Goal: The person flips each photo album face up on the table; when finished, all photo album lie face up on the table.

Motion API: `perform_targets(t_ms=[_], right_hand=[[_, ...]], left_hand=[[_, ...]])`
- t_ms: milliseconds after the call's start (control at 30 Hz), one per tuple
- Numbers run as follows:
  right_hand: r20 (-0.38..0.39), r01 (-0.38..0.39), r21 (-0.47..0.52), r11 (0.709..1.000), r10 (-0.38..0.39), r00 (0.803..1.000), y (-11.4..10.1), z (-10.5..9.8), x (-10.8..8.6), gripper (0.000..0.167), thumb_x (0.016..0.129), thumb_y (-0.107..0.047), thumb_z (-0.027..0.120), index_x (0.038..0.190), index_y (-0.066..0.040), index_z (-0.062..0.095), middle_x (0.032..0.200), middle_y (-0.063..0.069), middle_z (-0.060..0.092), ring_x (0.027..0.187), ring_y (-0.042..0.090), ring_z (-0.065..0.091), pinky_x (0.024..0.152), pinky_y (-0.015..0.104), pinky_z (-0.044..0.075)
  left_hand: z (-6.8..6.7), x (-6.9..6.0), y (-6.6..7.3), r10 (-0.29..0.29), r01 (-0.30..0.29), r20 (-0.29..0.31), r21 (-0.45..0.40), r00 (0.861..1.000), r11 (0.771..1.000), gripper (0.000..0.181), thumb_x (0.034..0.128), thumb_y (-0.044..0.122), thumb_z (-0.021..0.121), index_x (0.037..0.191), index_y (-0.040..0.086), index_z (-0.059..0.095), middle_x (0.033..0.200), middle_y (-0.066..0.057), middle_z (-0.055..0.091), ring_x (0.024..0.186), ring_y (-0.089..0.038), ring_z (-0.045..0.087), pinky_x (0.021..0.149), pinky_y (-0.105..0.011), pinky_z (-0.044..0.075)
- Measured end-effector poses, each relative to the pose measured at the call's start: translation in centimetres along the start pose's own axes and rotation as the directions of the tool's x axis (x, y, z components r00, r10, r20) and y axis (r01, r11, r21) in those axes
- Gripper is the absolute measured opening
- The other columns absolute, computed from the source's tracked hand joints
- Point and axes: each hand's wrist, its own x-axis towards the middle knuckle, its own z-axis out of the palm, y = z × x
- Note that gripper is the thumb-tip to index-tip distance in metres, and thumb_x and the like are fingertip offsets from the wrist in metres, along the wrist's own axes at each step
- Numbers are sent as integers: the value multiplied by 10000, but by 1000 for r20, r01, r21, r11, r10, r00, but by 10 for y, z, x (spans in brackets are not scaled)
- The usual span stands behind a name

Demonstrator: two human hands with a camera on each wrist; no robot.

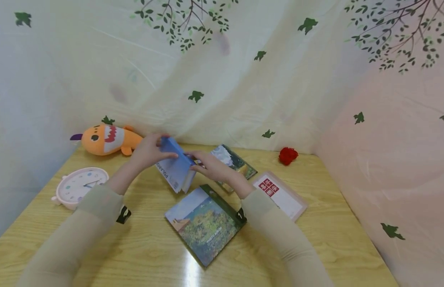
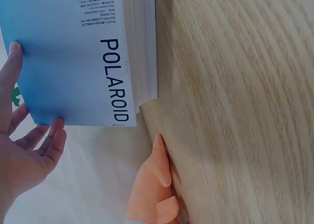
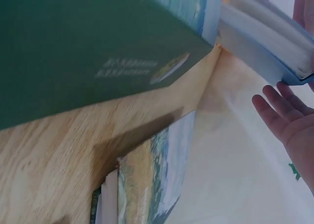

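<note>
A blue-and-white photo album (image 1: 170, 165) marked "POLAROID" stands tilted at the back of the table, its pages slightly fanned. My left hand (image 1: 149, 151) grips its upper edge, thumb on the cover; the left wrist view shows that hand (image 2: 29, 150) at the album's corner. At the opposite side, my right hand (image 1: 213, 165) holds the edge between thumb and fingers. In the right wrist view the fingertips of the right hand (image 3: 294, 126) touch the blue cover (image 3: 260, 47). Nearer me lies a photo album (image 1: 207, 223) with a landscape cover and green spine.
Behind my right hand lies another landscape-covered album (image 1: 243, 165). To its right is a pink-edged white album (image 1: 283, 197) with red characters, and a red flower-like ball (image 1: 288, 156). Left stand an orange plush toy (image 1: 112, 139) and a pink clock (image 1: 80, 186). A cloth (image 1: 222, 79) hangs behind.
</note>
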Motion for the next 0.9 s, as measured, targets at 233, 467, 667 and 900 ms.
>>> perform_targets(t_ms=[233,467,667,900], right_hand=[[-5,35,-59,998,-35,999,-6,-1,0,514,969,-187,524,1454,-127,362,1376,124,460,1204,207,516,920,284,488],[-15,46,-95,994,-48,999,-9,0,3,492,941,-219,575,1409,-152,443,1379,119,445,1135,217,565,864,292,512],[-5,104,-120,987,-105,994,-6,9,9,453,913,-194,618,1348,-112,515,1366,136,439,1146,240,555,905,331,506],[-32,170,-2,985,-170,985,3,19,14,445,898,-113,627,1325,-54,517,1361,149,455,1189,243,530,977,331,466]], left_hand=[[-3,-9,-2,-26,24,-20,-76,999,997,831,718,607,710,1349,116,484,1331,-175,482,1066,-359,593,792,-475,531],[-3,-17,-8,-18,9,-36,-233,999,973,728,789,470,716,1350,68,487,1358,-179,451,1040,-362,617,823,-472,533],[3,-21,-17,-39,32,-21,-271,999,962,728,799,476,699,1347,44,489,1354,-201,437,1038,-373,622,814,-461,540],[7,-27,-29,-102,100,6,-272,995,957,754,803,511,684,1378,79,460,1362,-220,404,1061,-369,596,835,-465,530]])
